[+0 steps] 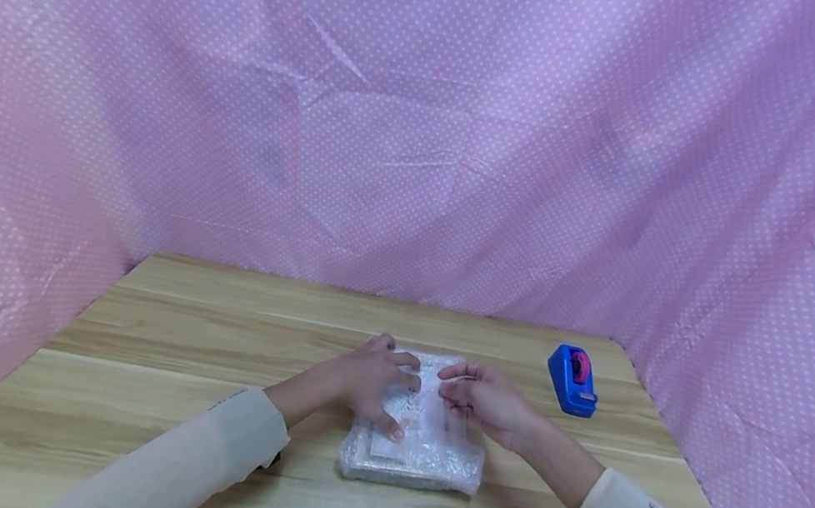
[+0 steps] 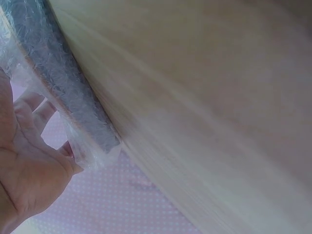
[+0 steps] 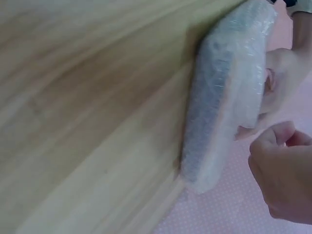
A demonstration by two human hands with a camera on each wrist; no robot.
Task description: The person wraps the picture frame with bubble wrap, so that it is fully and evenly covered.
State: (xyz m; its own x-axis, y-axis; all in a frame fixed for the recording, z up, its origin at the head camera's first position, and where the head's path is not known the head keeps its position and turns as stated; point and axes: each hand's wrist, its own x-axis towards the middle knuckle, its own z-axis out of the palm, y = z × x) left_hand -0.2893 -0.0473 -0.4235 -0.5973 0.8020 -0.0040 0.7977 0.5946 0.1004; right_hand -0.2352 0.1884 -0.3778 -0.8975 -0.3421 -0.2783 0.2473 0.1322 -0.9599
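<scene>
A flat, roughly rectangular package in clear bubble wrap (image 1: 421, 467) lies on the wooden table in front of the person. My left hand (image 1: 372, 384) rests across its left part, fingers spread over the top and thumb toward the near side. From the left wrist view, that hand's palm (image 2: 34, 161) shows, with fingertips partly behind the wrap (image 2: 73, 92). Over the package's right part is my right hand (image 1: 492, 402), its fingers bent and thumb near the index finger. The right wrist view has this hand (image 3: 285, 170) close beside the wrap (image 3: 219, 107); I cannot tell whether its fingertips pinch anything.
At the back right of the wooden table (image 1: 180, 329) stands a blue tape dispenser (image 1: 572, 382) with a pink core. Pink curtains with white dots (image 1: 418, 163) hang around the back and sides. Both forearms wear pale sleeves (image 1: 203, 457).
</scene>
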